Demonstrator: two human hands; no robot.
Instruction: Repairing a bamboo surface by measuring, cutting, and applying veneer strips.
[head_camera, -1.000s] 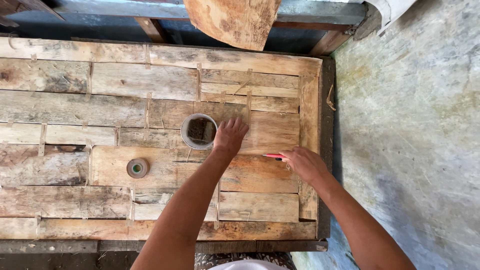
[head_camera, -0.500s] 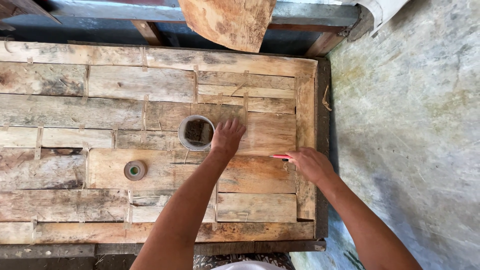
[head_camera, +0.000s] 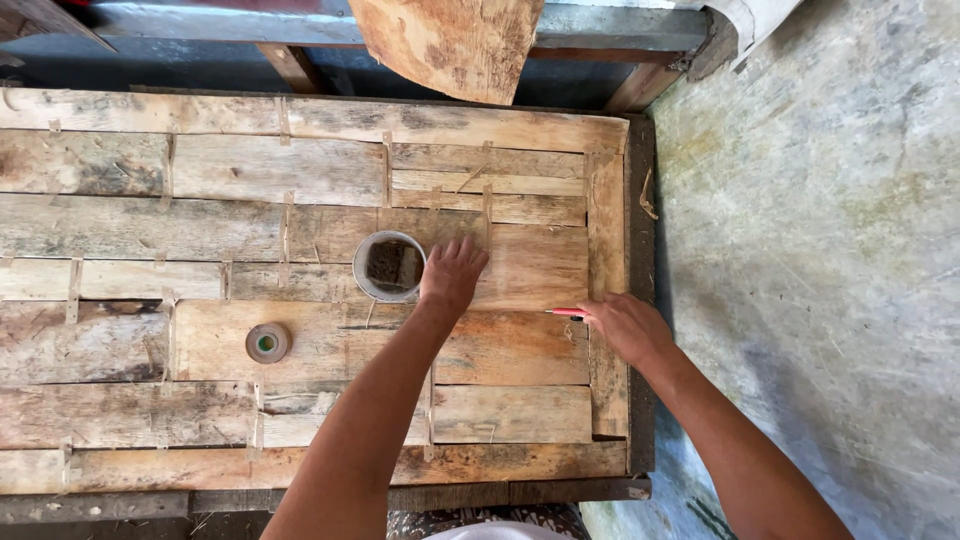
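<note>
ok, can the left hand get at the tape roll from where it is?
Probably yes. The left hand lies flat on the planks beside the round cup; the tape roll sits apart, lower left, with only bare wooden tabletop between. The hand holds nothing.

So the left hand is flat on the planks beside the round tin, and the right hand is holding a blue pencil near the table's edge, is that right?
Not quite: the pencil in the right hand is red, not blue, as the head view shows. The rest holds: the left hand lies flat on the planks beside the round tin, and the right hand is near the table's edge.
</note>
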